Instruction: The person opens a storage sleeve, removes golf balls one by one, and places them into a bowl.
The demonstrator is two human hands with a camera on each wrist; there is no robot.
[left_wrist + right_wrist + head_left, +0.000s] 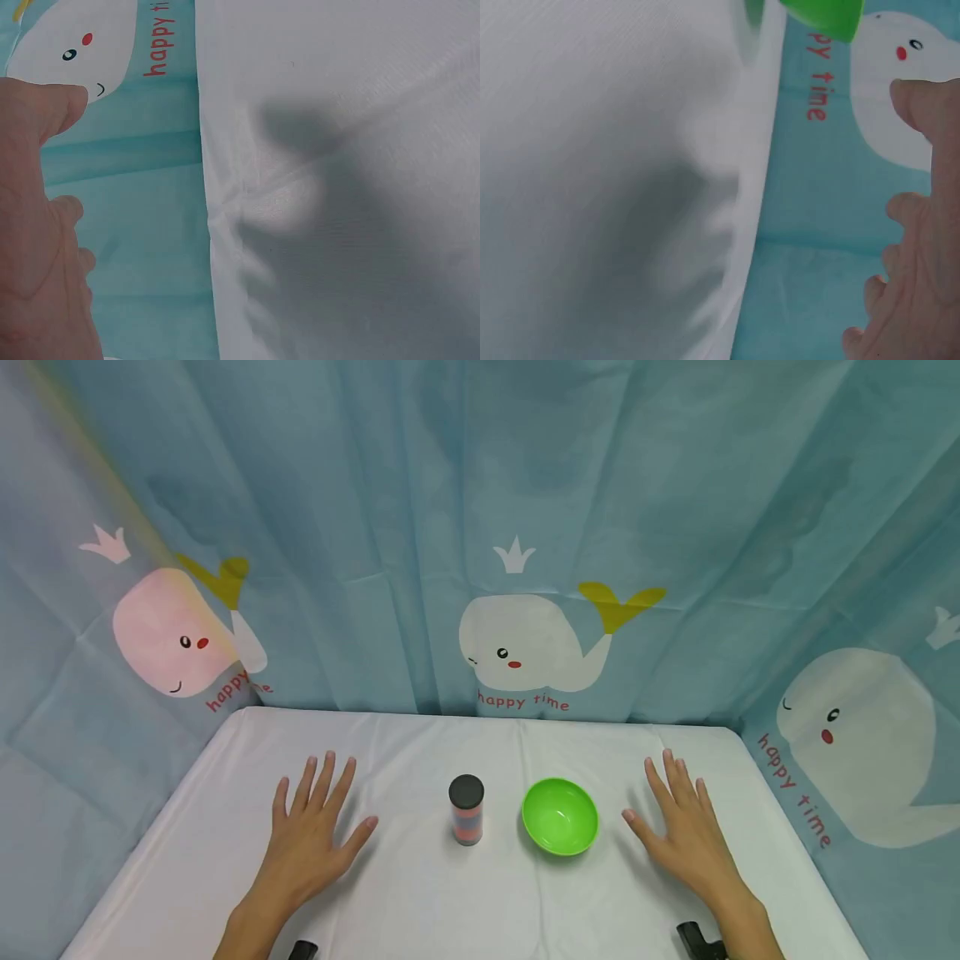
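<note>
In the head view my left hand [311, 839] hovers over the left part of the table with its fingers spread, holding nothing. To its right stands a small jar [467, 814] with a black lid and pink and grey bands. A bright green bowl [561, 817], its inside bare, sits right of the jar. My right hand [686, 835] is beyond the bowl on the right, fingers spread and holding nothing. Both wrist views show the hands raised, with their shadows on the cloth. The edge of the green bowl [829, 13] appears at the top of the right wrist view.
A white cloth [420, 910] covers the table. Behind it and along both sides hangs a blue curtain [360, 635] printed with whales. Black wrist camera parts [701, 941] show below the right wrist.
</note>
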